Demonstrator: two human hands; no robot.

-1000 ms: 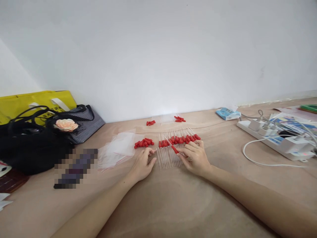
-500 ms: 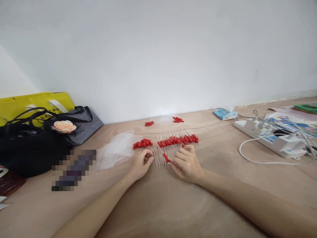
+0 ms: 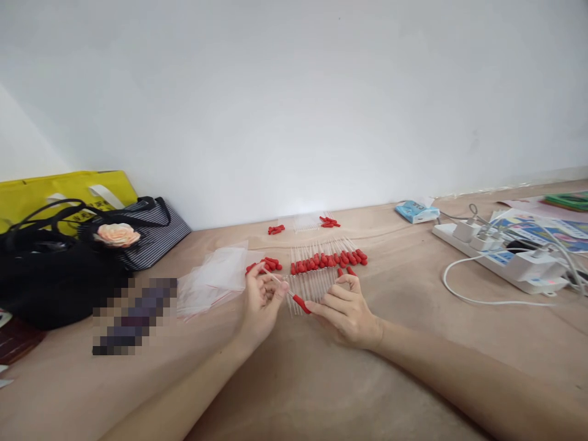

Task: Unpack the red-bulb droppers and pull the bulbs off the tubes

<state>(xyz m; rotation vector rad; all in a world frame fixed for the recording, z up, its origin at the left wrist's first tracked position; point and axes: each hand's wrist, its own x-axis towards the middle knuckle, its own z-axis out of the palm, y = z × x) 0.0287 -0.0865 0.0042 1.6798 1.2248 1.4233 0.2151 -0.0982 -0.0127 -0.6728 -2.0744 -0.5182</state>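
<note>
Between my two hands is a glass dropper with a red rubber bulb (image 3: 302,303), tilted with its thin clear tube pointing up and left. My left hand (image 3: 263,298) pinches the tube between thumb and fingers. My right hand (image 3: 345,312) grips the bulb end with thumb and index finger. Beneath and just beyond my hands lies a row of clear glass tubes (image 3: 311,288) without bulbs. Behind them is a row of droppers with red bulbs (image 3: 328,262). Loose red bulbs (image 3: 271,264) lie beyond my left hand, partly hidden by it. Two more red bulbs (image 3: 351,271) lie beside my right fingers.
Clear plastic bags (image 3: 218,275) are piled at left. More red bulbs (image 3: 330,222) and tubes lie near the wall. On the right are a white power strip (image 3: 487,254) with cables and a blue tissue pack (image 3: 417,211). Bags (image 3: 59,275) stand far left.
My left hand has risen slightly and taken hold of the dropper's tube. The dropper has tipped further left and its bulb has shifted slightly left and down in my right hand.
</note>
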